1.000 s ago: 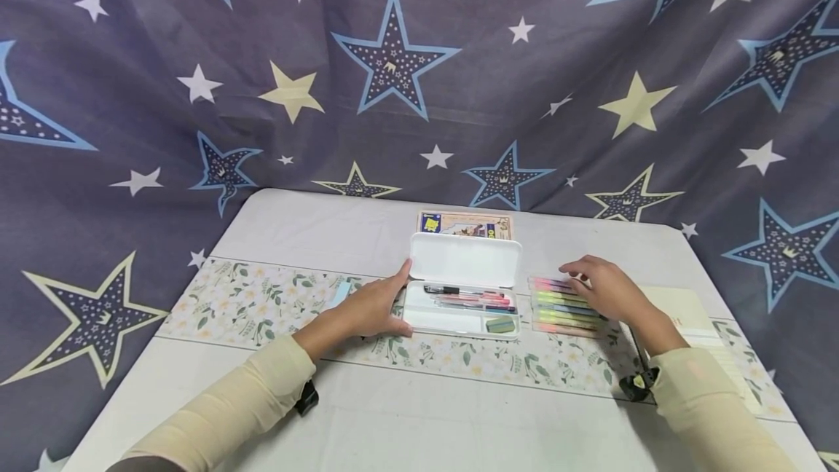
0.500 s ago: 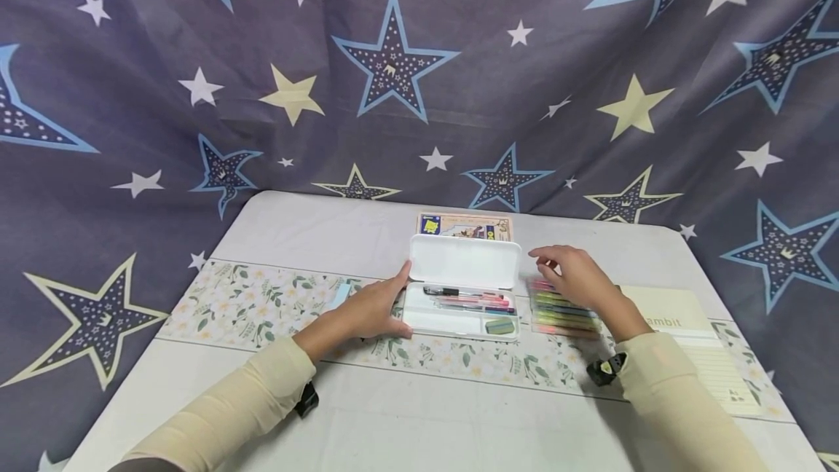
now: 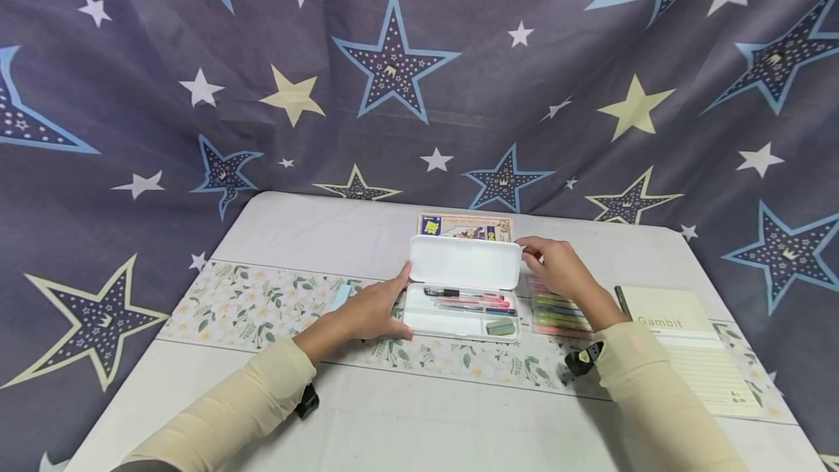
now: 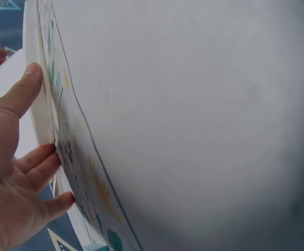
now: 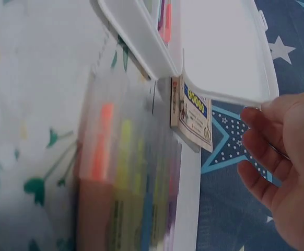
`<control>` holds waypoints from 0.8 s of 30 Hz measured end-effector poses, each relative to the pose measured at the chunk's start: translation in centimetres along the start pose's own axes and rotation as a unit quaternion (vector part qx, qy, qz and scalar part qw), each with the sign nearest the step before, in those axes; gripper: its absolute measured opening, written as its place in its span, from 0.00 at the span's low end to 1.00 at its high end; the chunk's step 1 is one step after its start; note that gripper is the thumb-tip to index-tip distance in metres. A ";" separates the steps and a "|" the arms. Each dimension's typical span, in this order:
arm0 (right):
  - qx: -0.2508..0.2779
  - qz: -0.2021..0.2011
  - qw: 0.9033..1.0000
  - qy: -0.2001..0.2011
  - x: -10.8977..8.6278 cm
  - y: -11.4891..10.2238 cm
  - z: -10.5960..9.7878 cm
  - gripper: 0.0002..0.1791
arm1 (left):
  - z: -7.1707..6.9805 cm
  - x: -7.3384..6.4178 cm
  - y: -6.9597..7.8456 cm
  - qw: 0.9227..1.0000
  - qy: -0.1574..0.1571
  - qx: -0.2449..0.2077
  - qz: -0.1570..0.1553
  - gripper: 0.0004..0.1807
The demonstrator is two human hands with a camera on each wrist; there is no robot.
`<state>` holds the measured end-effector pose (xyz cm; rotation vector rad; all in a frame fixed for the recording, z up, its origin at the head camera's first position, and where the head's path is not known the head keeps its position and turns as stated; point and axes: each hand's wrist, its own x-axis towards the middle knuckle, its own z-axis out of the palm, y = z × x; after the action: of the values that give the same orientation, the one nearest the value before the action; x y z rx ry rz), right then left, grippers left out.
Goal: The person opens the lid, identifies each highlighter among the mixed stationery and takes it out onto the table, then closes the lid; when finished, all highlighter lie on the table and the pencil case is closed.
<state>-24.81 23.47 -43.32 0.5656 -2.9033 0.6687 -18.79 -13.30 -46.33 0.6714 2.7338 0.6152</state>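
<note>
A white pencil case [image 3: 465,262] lies with its lid raised at the back. Several pens [image 3: 468,300] and a green eraser-like block [image 3: 500,326] are inside. My left hand [image 3: 371,309] rests at the case's left end, thumb and fingers spread along it; the left wrist view shows its fingertips touching the edge. At the upper right corner of the lid [image 5: 225,47], my right hand [image 5: 293,151] has its fingers curled around the edge. Beneath my right forearm lies a clear pack of highlighters [image 5: 136,193], partly hidden in the head view.
Behind the lid stands a small printed box [image 5: 194,112]. A cream notebook [image 3: 688,348] with a dark pen [image 3: 622,302] beside it lies at right. A light-blue strip [image 3: 341,295] sits by my left hand. A floral runner [image 3: 262,304] crosses the white table [image 3: 419,414].
My right hand has moved left from above the highlighters to the lid's right corner, uncovering more of the notebook. My left hand and the case have stayed in place.
</note>
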 end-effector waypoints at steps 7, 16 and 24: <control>0.000 0.013 1.000 0.006 -0.1 -0.4 0.2 0.17 | 0.0 0.0 0.1 1.000 0.001 0.001 -0.004 0.74; 0.005 0.010 1.000 0.006 -0.6 -0.8 -0.1 0.15 | 0.3 0.1 -0.2 1.000 0.002 -0.006 -0.008 0.76; 0.014 -0.010 1.000 0.005 -1.9 -1.2 -0.9 0.14 | 0.2 0.1 -0.2 1.000 0.003 -0.008 -0.002 0.76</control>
<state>-22.55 23.48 -42.37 0.5902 -2.8790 0.7081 -18.87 -13.36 -46.57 0.6621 2.7310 0.6384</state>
